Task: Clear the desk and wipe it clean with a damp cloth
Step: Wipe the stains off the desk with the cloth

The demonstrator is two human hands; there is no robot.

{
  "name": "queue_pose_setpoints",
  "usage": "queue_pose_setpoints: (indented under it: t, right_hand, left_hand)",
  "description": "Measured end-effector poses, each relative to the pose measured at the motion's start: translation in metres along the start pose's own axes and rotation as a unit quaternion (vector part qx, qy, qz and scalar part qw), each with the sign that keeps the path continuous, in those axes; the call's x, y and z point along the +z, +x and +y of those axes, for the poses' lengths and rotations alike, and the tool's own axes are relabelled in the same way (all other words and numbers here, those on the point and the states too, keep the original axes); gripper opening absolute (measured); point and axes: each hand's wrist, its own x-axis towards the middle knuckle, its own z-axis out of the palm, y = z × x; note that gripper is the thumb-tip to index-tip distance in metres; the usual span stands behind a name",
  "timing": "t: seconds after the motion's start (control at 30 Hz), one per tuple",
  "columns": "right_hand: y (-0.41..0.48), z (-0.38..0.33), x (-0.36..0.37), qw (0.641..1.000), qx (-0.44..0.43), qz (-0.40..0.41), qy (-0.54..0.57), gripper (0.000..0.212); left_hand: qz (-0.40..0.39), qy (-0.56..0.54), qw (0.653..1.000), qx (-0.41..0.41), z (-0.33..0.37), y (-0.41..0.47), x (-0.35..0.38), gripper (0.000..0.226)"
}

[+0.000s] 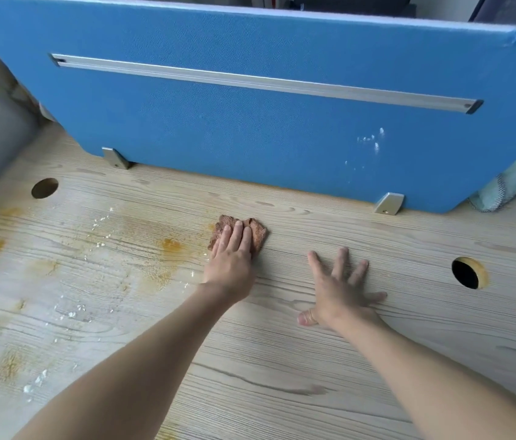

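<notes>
A small brown cloth (258, 231) lies flat on the light wooden desk (282, 376), a little behind its middle. My left hand (231, 258) presses on it with straight fingers and covers most of it. To its right, my right hand (339, 290) rests flat on the bare wood with its fingers spread and holds nothing. Orange-yellow stains (171, 244) and white crumbs (69, 314) mark the left half of the desk. The right half looks clean.
A blue fabric divider (250, 122) with a metal rail stands along the desk's back edge on two metal brackets. Round cable holes sit at the back left (44, 188) and at the right (469, 273). A pale green towel (513, 182) lies behind the divider's right end.
</notes>
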Motion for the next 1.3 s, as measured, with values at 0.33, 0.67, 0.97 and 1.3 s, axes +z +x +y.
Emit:
queue_pose_setpoints:
  t: [0.33, 0.67, 0.97, 1.3]
  right_hand:
    - [-0.037, -0.033, 0.028, 0.994, -0.080, -0.042, -0.069, 0.131]
    - [-0.038, -0.042, 0.030, 0.993, -0.064, -0.044, -0.091, 0.134]
    - [-0.034, -0.042, 0.032, 0.993, -0.061, -0.040, -0.091, 0.134]
    - [-0.039, -0.039, 0.031, 0.994, -0.069, -0.026, -0.084, 0.131]
  left_hand:
    - [-0.023, 0.010, 1.000, -0.006, -0.020, -0.013, -0.007, 0.072]
    - [-0.020, 0.010, 1.000, 0.002, -0.027, -0.027, 0.002, 0.072]
    - [-0.034, 0.013, 0.999, 0.018, -0.022, -0.068, 0.010, 0.075]
    - [-0.041, 0.007, 0.999, 0.010, -0.015, -0.103, 0.018, 0.078]
